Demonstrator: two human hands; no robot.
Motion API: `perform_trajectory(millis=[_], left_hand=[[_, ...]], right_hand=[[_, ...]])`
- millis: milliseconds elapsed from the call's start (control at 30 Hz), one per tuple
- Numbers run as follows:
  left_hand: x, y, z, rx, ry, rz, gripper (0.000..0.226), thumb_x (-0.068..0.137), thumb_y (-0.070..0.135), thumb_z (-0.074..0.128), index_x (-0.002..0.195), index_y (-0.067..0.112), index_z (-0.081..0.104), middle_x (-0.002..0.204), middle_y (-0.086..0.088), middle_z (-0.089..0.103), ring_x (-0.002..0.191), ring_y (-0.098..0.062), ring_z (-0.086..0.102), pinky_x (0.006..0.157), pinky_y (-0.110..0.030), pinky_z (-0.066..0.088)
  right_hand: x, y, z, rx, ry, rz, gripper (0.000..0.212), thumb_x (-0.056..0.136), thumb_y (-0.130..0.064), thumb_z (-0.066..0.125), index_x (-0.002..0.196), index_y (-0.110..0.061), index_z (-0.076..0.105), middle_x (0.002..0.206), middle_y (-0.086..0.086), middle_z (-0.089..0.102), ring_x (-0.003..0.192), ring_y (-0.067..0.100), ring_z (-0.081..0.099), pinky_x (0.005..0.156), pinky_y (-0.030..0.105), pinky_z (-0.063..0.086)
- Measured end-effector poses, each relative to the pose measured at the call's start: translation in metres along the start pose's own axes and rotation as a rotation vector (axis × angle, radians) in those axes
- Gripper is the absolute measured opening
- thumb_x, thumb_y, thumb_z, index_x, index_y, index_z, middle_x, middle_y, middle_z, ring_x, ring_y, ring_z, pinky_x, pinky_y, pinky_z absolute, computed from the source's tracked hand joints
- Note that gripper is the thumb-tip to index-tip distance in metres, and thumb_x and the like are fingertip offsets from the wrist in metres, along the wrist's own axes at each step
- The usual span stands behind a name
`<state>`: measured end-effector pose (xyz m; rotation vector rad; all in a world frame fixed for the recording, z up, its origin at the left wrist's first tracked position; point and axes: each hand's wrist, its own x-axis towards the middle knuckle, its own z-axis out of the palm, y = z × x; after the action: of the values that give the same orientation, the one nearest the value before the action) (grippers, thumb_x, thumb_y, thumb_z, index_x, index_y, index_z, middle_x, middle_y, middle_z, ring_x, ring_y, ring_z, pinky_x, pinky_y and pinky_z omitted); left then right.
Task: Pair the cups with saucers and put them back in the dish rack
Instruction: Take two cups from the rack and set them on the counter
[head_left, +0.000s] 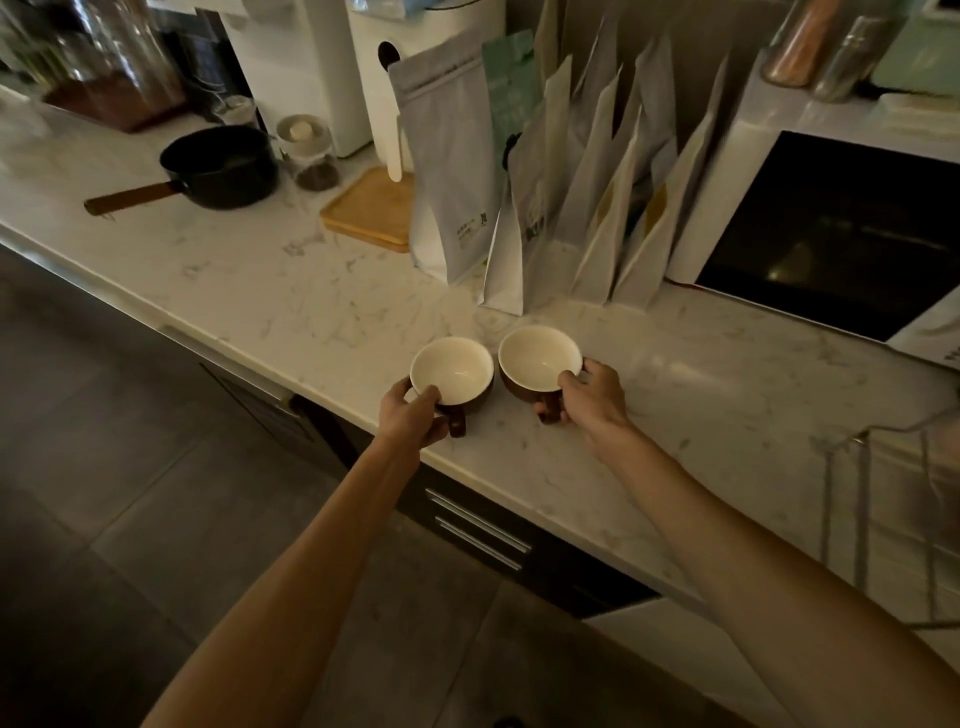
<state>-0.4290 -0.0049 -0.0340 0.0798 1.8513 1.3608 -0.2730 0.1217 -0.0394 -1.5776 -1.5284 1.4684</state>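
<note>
two brown cups with white insides sit side by side near the marble table's (291, 291) front edge. the left hand (410, 415) grips the left cup (452, 370); the right hand (592, 397) grips the right cup (539, 362). upright pouches (597, 208) crowd just behind; a wire dish rack (883, 519) stands at right.

Two cups sit side by side near the front edge of the counter (311, 291), the left cup (451, 370) just beside the right cup (539, 364). The left hand (410, 415) holds the left one, the right hand (589, 396) the right one. Behind them stands a row of pouches (561, 208). A saucepan (218, 166) sits far left, a microwave (831, 223) far right, a wire rack (883, 519) near right.
</note>
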Motion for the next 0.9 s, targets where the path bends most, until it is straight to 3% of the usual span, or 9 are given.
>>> perform_trajectory(millis=[100, 200, 333, 467, 600, 667, 767, 900], left_hand=[[0.005, 0.001, 0.0, 0.01, -0.002, 0.011, 0.055, 0.093, 0.015, 0.055, 0.145, 0.02, 0.035, 0.098, -0.008, 0.056, 0.067, -0.016, 0.061, 0.045, -0.022, 0.053], [0.01, 0.002, 0.002, 0.025, -0.009, 0.023, 0.056, 0.094, 0.015, 0.055, 0.145, 0.02, 0.034, 0.095, -0.005, 0.056, 0.068, -0.015, 0.062, 0.044, -0.021, 0.052], [0.016, 0.002, 0.006, 0.034, 0.005, 0.029, 0.056, 0.094, 0.017, 0.055, 0.146, 0.019, 0.035, 0.114, -0.012, 0.056, 0.07, -0.015, 0.062, 0.042, -0.019, 0.051], [0.019, 0.002, 0.007, 0.05, 0.009, 0.036, 0.055, 0.094, 0.017, 0.055, 0.146, 0.02, 0.035, 0.114, -0.012, 0.056, 0.07, -0.015, 0.062, 0.044, -0.02, 0.052], [0.017, 0.001, 0.008, 0.059, 0.011, 0.037, 0.055, 0.094, 0.017, 0.054, 0.146, 0.021, 0.035, 0.095, -0.005, 0.058, 0.069, -0.015, 0.062, 0.045, -0.02, 0.052], [0.016, 0.001, 0.008, 0.068, 0.014, 0.037, 0.056, 0.094, 0.018, 0.054, 0.147, 0.022, 0.033, 0.092, -0.003, 0.057, 0.07, -0.015, 0.062, 0.043, -0.019, 0.052], [0.014, 0.003, 0.008, 0.086, 0.014, 0.046, 0.058, 0.094, 0.018, 0.055, 0.147, 0.022, 0.031, 0.098, -0.004, 0.058, 0.072, -0.015, 0.063, 0.042, -0.02, 0.051], [0.009, 0.003, 0.004, 0.166, 0.009, 0.104, 0.06, 0.095, 0.025, 0.054, 0.149, 0.022, 0.027, 0.117, -0.01, 0.056, 0.083, -0.021, 0.066, 0.06, -0.032, 0.054]], right_hand=[[0.007, 0.003, 0.004, -0.014, 0.04, -0.002, 0.032, 0.092, -0.005, 0.048, 0.12, -0.005, 0.061, 0.092, 0.015, 0.065, 0.031, 0.002, 0.056, 0.029, 0.012, 0.036], [0.011, 0.005, 0.006, -0.056, 0.055, -0.001, 0.03, 0.091, -0.008, 0.05, 0.118, -0.005, 0.062, 0.093, 0.013, 0.064, 0.035, 0.005, 0.056, 0.029, 0.012, 0.036], [0.014, 0.005, 0.007, -0.065, 0.063, -0.002, 0.033, 0.091, -0.011, 0.052, 0.123, -0.008, 0.061, 0.109, 0.013, 0.068, 0.066, 0.017, 0.067, 0.044, 0.02, 0.045], [0.016, 0.006, 0.008, -0.011, 0.052, 0.003, 0.034, 0.093, -0.008, 0.05, 0.125, -0.009, 0.06, 0.097, 0.007, 0.062, 0.036, 0.0, 0.06, 0.031, 0.012, 0.038], [0.016, 0.004, 0.007, 0.025, 0.038, 0.023, 0.036, 0.094, -0.009, 0.051, 0.129, -0.011, 0.056, 0.088, 0.001, 0.06, 0.033, -0.002, 0.057, 0.029, 0.011, 0.037], [0.014, 0.002, 0.007, 0.056, 0.001, 0.048, 0.035, 0.095, -0.012, 0.051, 0.13, -0.013, 0.055, 0.094, 0.006, 0.066, 0.043, 0.008, 0.066, 0.031, 0.013, 0.039], [0.013, 0.001, 0.005, 0.014, -0.023, 0.056, 0.035, 0.096, -0.021, 0.051, 0.131, -0.016, 0.053, 0.112, 0.012, 0.067, 0.072, 0.024, 0.073, 0.036, 0.018, 0.043], [0.008, -0.003, -0.001, -0.229, 0.013, 0.0, 0.04, 0.095, -0.035, 0.05, 0.129, -0.015, 0.057, 0.118, 0.011, 0.066, 0.093, 0.028, 0.067, 0.057, 0.036, 0.06]])
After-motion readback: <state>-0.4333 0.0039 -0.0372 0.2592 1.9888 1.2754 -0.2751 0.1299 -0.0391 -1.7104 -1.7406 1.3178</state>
